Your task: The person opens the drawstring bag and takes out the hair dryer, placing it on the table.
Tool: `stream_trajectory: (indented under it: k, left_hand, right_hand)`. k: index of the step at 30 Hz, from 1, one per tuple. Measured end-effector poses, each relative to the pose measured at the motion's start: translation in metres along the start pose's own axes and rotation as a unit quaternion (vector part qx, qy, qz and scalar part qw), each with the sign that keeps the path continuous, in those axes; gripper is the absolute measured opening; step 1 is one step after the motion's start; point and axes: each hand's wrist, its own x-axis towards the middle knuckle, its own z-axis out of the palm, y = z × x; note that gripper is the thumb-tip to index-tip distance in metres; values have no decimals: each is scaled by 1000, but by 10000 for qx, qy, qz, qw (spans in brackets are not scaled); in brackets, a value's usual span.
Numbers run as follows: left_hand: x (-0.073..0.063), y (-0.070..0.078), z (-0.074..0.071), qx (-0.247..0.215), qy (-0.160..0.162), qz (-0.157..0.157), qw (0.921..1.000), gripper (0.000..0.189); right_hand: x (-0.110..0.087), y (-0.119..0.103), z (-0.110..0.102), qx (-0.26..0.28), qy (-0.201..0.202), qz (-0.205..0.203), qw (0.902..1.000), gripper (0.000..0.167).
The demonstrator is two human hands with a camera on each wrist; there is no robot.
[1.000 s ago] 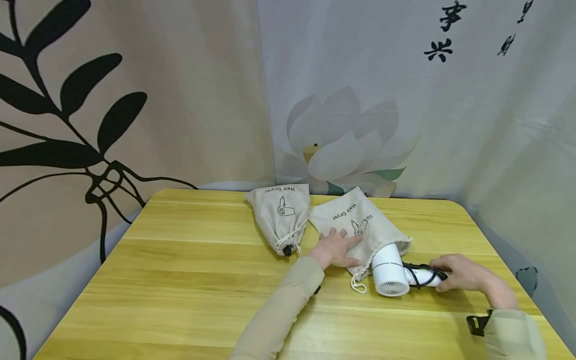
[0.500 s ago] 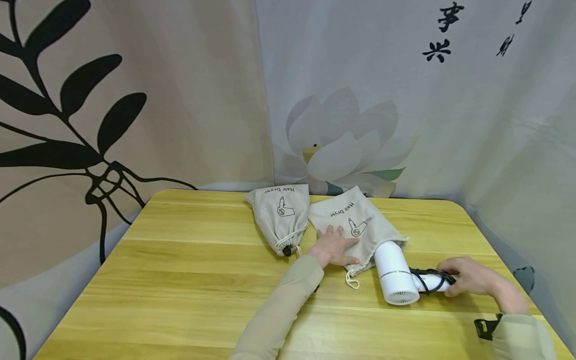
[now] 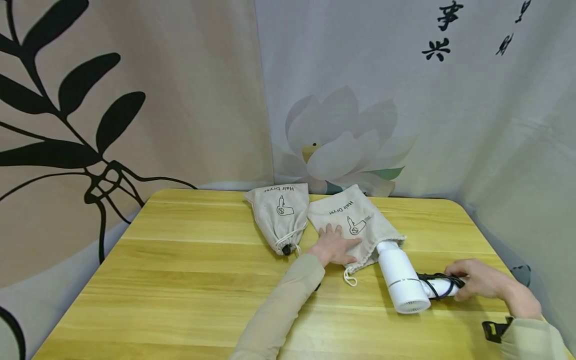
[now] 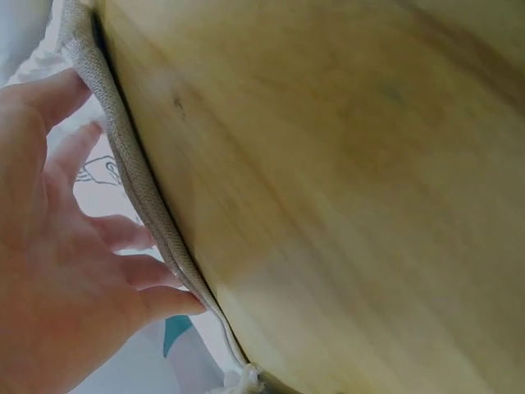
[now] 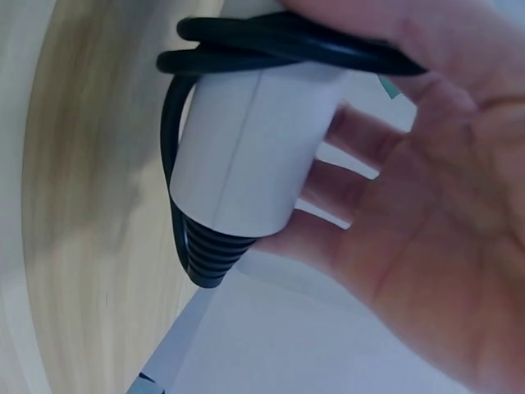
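A white hair dryer (image 3: 402, 280) lies mostly outside a beige drawstring bag (image 3: 355, 220), its narrow front end still at the bag's mouth. Its black cord (image 5: 287, 41) is wound around the handle (image 5: 254, 139). My right hand (image 3: 483, 282) grips the handle near its end, with thumb and fingers on opposite sides. With fingers spread, my left hand (image 3: 335, 246) presses flat on the bag near its open end. In the left wrist view the left fingers (image 4: 123, 232) lie on the cloth near the bag's edge.
A second beige bag (image 3: 281, 215), drawn closed with a cord and black toggle (image 3: 287, 249), lies left of the first. Both sit toward the back of the wooden table (image 3: 180, 285). A printed curtain (image 3: 202, 100) hangs behind it.
My right hand has moved right and toward the front edge, drawing the hair dryer out of the bag so more of its barrel shows. The left hand has stayed nearly in place on the bag.
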Motion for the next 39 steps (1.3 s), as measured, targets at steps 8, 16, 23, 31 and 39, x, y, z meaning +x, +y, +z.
stream_trajectory:
  k: [8,16,23,31,39]
  left_hand:
    - [-1,2,-2,-152,-315,-13,9994,53]
    - [-6,0,-5,-396,-477,11,9981,51]
    - [-12,4,-11,-592,-624,-32,9963,50]
    - [-15,14,-13,-317,-449,-161,9984,49]
    - [-18,28,-14,460,-247,-84,9986,39]
  right_hand:
    - [-12,3,-6,92,-49,114,9999,37]
    - [-13,0,-8,-257,499,257,9981,38]
    - [-2,-1,-3,-607,801,563,9933,35]
    - [10,-3,2,-715,970,957,9881,31]
    - [24,-2,2,-823,1075,1543,9787,37]
